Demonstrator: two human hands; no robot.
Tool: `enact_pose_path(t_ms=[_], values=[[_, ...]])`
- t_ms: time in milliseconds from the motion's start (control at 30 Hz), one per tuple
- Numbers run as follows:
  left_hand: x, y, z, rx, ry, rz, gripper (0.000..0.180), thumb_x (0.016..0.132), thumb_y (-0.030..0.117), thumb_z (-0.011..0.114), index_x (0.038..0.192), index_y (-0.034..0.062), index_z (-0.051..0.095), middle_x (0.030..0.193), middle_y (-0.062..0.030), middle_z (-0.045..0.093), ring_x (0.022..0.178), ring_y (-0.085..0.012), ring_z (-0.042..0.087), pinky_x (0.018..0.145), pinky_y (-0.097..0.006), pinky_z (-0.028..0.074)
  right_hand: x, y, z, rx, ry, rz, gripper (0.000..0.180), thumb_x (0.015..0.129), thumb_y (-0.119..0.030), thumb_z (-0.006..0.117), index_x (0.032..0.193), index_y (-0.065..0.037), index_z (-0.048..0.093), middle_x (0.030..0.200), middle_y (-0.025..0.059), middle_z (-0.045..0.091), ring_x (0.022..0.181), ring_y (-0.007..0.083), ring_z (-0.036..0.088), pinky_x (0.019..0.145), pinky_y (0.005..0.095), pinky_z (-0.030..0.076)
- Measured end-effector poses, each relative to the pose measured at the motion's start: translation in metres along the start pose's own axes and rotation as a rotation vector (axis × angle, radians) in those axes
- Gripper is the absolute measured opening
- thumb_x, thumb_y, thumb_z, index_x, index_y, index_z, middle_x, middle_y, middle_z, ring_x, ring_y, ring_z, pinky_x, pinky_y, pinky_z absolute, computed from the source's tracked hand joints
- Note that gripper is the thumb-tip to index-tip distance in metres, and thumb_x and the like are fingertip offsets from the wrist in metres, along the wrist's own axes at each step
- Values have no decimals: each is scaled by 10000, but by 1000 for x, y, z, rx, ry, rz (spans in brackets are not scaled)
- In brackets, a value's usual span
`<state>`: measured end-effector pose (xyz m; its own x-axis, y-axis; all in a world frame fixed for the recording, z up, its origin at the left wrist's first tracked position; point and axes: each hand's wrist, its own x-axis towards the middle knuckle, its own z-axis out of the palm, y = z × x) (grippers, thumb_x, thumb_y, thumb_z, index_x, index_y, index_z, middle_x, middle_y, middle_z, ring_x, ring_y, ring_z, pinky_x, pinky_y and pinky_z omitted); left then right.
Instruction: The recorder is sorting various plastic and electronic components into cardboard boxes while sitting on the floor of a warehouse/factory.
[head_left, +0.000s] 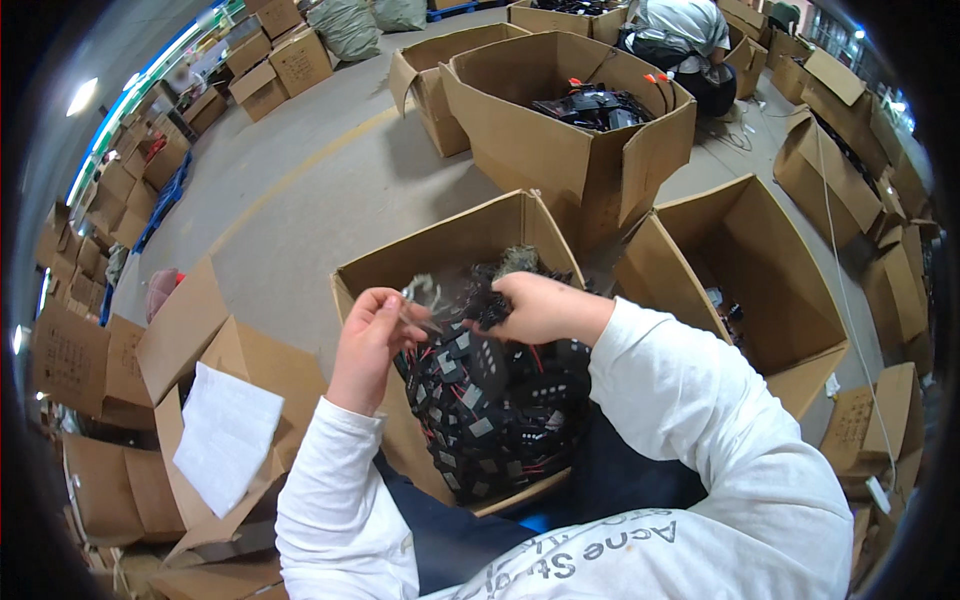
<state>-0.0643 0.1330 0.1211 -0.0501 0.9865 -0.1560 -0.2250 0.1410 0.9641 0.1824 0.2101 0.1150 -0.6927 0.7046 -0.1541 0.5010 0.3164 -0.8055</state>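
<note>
My right hand [537, 306] is closed around a tangled dark bundle [476, 299], which looks like thin black cables, blurred by motion. My left hand [378, 330] has thumb and fingers pinched together at a thin pale strand [424, 292]; its exact kind is too blurred to tell. Both hands are above an open cardboard box [400, 262] standing between my knees. Many small black devices [480, 400] with grey square patches and red wires fill that box. A greyish-green clump [521, 260] shows just behind my right hand.
At the right stands an open carton [790, 260] with a few small items inside. Ahead, a large carton [530, 130] holds black parts. On the left, a white sheet [228, 430] lies over an open box. Another person [680, 40] crouches at the back among cartons.
</note>
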Motion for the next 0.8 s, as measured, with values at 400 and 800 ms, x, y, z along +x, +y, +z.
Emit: enact_pose_path(t_ms=[400, 800], values=[[-21, 0, 29, 269, -194, 5, 147, 1056, 162, 593, 1077, 21, 632, 803, 20, 606, 680, -59, 531, 598, -223, 434, -15, -16, 13, 526, -80, -95, 181, 978, -214, 724, 1020, -39, 745, 822, 14, 695, 703, 111, 626, 653, 287, 519], [-31, 46, -22, -375, 278, 616, 165, 1098, 227, 485, 1050, 102, 581, 702, 48, 331, 576, -69, 309, 534, -246, 297, 12, 30, -30, 255, 192, 249, 316, 962, -253, 722, 1108, 25, 685, 946, 130, 727, 744, 217, 667, 719, 366, 544]])
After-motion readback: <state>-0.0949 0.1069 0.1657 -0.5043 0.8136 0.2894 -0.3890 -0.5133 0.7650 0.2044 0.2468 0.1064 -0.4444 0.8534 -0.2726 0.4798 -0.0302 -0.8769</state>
